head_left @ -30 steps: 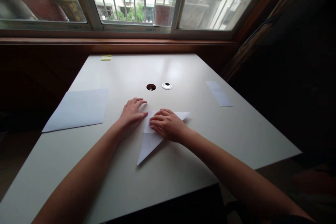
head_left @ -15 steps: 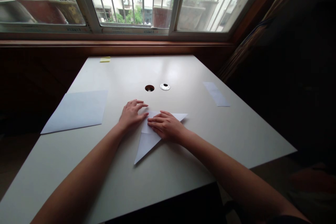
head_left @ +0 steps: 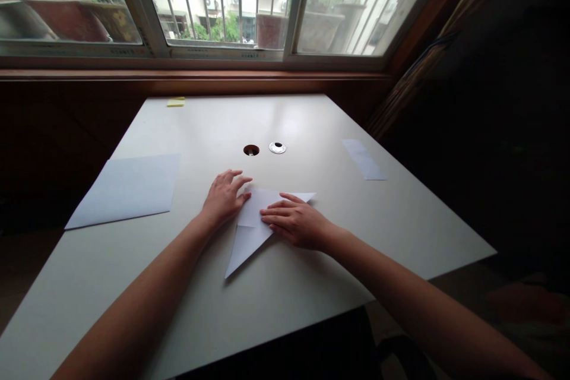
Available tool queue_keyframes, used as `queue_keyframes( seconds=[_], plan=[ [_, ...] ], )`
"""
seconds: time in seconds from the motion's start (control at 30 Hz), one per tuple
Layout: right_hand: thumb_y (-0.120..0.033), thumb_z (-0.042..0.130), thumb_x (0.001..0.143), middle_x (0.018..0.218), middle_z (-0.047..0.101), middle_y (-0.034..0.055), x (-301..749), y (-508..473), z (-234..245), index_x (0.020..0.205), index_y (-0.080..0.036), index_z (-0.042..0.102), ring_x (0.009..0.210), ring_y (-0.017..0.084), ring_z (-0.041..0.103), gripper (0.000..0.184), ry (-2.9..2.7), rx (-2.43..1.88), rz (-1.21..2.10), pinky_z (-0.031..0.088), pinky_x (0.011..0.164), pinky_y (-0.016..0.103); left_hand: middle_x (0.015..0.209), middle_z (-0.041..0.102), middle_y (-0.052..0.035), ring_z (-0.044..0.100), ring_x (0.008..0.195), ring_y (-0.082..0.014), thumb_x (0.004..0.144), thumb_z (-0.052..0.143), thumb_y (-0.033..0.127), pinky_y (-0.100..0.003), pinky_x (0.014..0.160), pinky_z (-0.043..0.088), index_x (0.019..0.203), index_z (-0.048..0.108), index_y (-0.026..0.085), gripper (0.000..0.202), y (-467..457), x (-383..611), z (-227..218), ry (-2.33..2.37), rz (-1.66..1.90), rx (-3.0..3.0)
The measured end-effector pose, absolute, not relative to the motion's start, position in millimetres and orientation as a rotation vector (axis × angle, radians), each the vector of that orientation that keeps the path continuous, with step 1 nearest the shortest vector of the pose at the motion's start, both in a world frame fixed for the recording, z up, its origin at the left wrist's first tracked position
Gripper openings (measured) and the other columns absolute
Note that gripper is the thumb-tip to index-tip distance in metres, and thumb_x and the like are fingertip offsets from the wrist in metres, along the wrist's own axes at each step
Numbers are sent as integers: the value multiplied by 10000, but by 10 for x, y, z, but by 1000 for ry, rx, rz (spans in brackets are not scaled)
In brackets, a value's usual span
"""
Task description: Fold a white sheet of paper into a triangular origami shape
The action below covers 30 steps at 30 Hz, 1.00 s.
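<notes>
A white sheet folded into a pointed triangular shape (head_left: 247, 242) lies in the middle of the white table (head_left: 312, 285), its tip toward me. My left hand (head_left: 222, 197) lies flat at the paper's upper left edge, fingers stretched out, the thumb touching the fold. My right hand (head_left: 297, 223) presses flat on the right part of the folded paper, fingers extended and pointing left.
A flat white sheet (head_left: 127, 189) lies at the table's left edge. A narrow paper strip (head_left: 364, 159) lies at the right. A cable hole (head_left: 251, 150) and its round cap (head_left: 276, 147) sit beyond my hands. A yellow note pad (head_left: 175, 103) is at the far edge by the window.
My right hand has slid rightward across the folded paper, uncovering more of its upper left part. My left hand has stayed almost still.
</notes>
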State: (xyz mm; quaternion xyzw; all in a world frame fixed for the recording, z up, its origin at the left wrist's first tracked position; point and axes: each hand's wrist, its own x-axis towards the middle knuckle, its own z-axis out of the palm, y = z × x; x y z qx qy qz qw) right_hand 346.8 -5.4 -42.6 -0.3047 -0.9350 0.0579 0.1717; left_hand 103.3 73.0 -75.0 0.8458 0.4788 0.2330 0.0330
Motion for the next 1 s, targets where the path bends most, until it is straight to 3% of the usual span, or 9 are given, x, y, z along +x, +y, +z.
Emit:
queue_keyframes(
  seconds=[0.1,0.2,0.33,0.5,0.6,1.0],
  plan=[
    [-232,517,957,1234,693,45,3535,-95,-392,1268,-244,621,1152,189,614,328,-2665,-857,169,307,1145,469,1391,478,-63,397,1282,-303,894,605,264,-504,1033,413,1195,640,315,308,645,1086,-688,1426,796,2670],
    [-209,518,944,1235,692,49,3553,-107,-381,1283,-235,609,1159,193,609,352,-2674,-861,173,310,1147,473,1235,578,-59,473,1161,-268,924,531,192,-441,952,466,1072,688,293,238,562,1143,-608,1199,707,2832],
    [-199,517,937,1222,697,57,3558,-104,-379,1273,-223,613,1157,199,609,351,-2688,-859,181,310,1149,474,1092,637,-71,547,1011,-229,964,462,240,-372,832,511,1072,672,237,236,473,1214,-549,1047,534,2914],
    [-219,478,969,1246,683,64,3574,-136,-401,1269,-206,612,1173,199,605,329,-2672,-873,160,306,1157,474,1321,563,-159,485,1209,-292,967,461,344,-451,1009,440,1315,548,122,422,401,1275,-629,1108,518,2978],
    [-223,474,974,1236,687,77,3616,-187,-418,1275,-197,607,1176,200,606,331,-2664,-871,137,308,1159,472,1376,532,-190,468,1246,-304,993,402,361,-463,1062,395,1349,514,65,477,391,1289,-686,1128,482,3008],
    [-190,523,951,1238,690,37,4021,-310,-360,1293,-251,604,1282,221,534,357,-2636,-934,56,333,1157,490,1393,531,-171,472,1248,-307,1003,361,398,-458,1070,362,1387,484,92,506,388,1312,-672,1129,426,2996]
  ],
)
